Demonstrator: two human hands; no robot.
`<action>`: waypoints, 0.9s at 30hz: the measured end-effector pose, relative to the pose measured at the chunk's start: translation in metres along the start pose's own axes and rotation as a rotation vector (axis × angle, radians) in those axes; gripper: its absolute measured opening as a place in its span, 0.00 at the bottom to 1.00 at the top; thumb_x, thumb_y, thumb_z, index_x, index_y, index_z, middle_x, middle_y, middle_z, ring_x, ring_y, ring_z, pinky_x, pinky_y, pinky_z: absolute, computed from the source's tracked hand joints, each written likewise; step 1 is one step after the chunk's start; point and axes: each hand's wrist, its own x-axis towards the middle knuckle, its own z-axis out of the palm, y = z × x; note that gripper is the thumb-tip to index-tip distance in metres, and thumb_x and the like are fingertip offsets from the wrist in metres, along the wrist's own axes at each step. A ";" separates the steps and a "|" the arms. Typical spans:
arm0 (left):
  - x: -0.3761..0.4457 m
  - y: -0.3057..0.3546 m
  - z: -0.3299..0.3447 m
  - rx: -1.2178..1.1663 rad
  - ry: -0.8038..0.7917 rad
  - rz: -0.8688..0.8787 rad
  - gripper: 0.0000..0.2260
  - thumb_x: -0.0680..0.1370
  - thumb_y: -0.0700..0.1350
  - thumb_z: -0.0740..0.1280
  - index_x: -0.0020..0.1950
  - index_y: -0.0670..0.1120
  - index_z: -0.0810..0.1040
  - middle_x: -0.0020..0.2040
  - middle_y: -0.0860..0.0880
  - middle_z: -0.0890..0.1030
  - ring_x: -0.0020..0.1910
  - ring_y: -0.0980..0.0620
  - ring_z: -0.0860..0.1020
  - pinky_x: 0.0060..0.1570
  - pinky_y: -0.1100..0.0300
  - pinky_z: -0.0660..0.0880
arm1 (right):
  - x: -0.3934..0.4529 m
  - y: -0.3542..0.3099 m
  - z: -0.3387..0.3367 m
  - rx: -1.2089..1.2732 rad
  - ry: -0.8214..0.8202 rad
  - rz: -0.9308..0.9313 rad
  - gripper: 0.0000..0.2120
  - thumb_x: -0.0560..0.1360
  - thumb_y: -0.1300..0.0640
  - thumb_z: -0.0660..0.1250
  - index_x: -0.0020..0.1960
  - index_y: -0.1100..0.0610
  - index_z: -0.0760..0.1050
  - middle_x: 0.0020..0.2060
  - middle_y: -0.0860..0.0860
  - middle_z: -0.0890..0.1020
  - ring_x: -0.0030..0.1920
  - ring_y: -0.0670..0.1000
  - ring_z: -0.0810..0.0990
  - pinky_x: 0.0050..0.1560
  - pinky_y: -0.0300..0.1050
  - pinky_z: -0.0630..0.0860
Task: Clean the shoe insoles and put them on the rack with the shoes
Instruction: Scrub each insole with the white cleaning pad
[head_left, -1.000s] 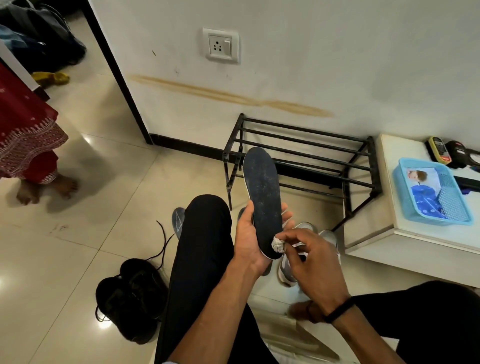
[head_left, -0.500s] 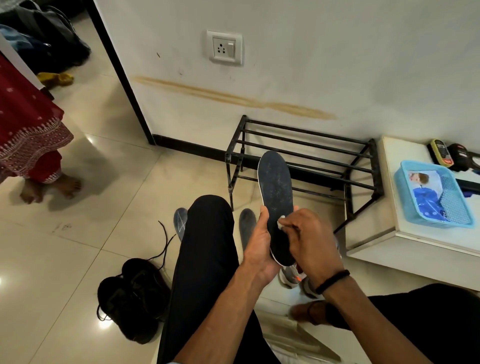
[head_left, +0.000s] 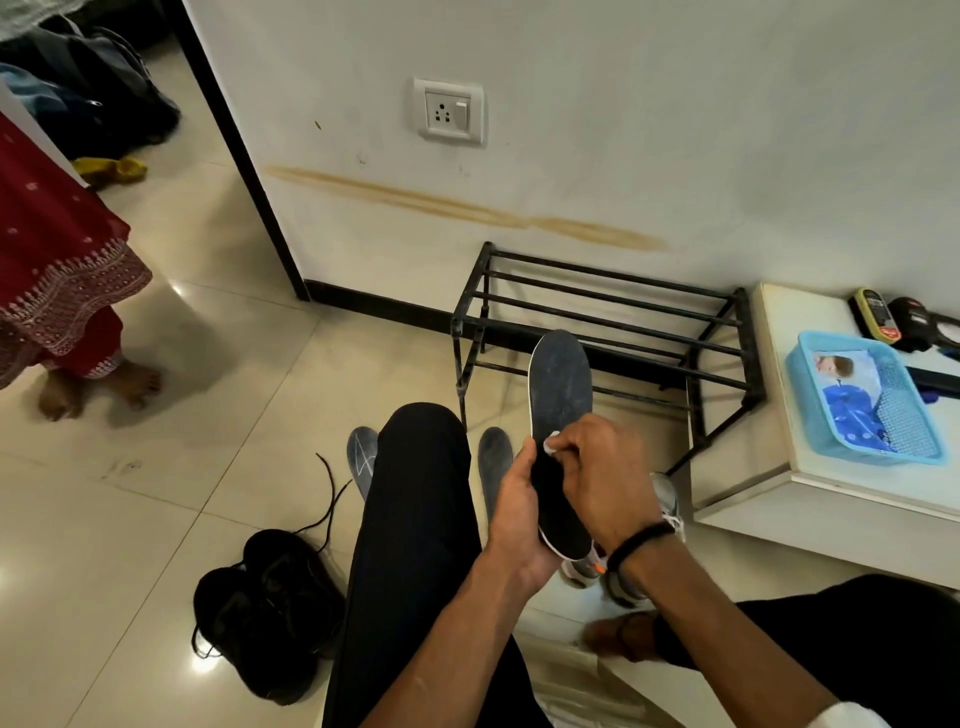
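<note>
My left hand (head_left: 511, 512) grips a dark insole (head_left: 562, 387) with a white edge by its heel end, toe pointing up toward the black metal shoe rack (head_left: 597, 317). My right hand (head_left: 602, 478) pinches a small white wad (head_left: 550, 446) and presses it on the insole's middle. Two more dark insoles lie on the floor, one (head_left: 362, 457) left of my knee, one (head_left: 494, 465) right of it. A pair of black shoes (head_left: 265, 613) with loose laces sits on the tiles at lower left. Grey sneakers (head_left: 670, 506) are partly hidden behind my right wrist.
A white low cabinet (head_left: 779, 483) stands right of the rack, bearing a blue basket (head_left: 800, 374) and small items. A person in red clothing stands barefoot (head_left: 98, 389) at the far left. A wall socket (head_left: 449, 111) is above the rack.
My right hand with the white wad has moved up the insole from the heel toward its middle. The insole has shifted slightly to the right.
</note>
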 end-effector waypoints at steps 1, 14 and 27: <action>0.000 0.002 -0.001 0.007 0.001 -0.008 0.25 0.84 0.57 0.58 0.69 0.41 0.79 0.69 0.39 0.78 0.69 0.40 0.77 0.72 0.47 0.70 | -0.009 -0.005 0.001 -0.012 -0.025 -0.024 0.07 0.74 0.65 0.71 0.43 0.55 0.85 0.41 0.52 0.83 0.41 0.54 0.82 0.45 0.51 0.81; -0.009 0.007 0.006 0.091 -0.072 0.045 0.21 0.82 0.55 0.60 0.63 0.42 0.82 0.55 0.40 0.83 0.54 0.43 0.82 0.58 0.48 0.75 | 0.021 -0.005 -0.015 0.029 -0.049 0.064 0.07 0.76 0.61 0.70 0.49 0.54 0.86 0.47 0.49 0.85 0.49 0.50 0.82 0.53 0.38 0.75; 0.000 -0.001 0.024 0.148 -0.015 0.024 0.28 0.82 0.62 0.60 0.70 0.42 0.78 0.67 0.38 0.80 0.66 0.38 0.78 0.66 0.45 0.73 | -0.019 0.015 -0.013 0.009 -0.081 0.018 0.12 0.75 0.64 0.64 0.34 0.55 0.75 0.38 0.51 0.80 0.42 0.53 0.77 0.48 0.49 0.77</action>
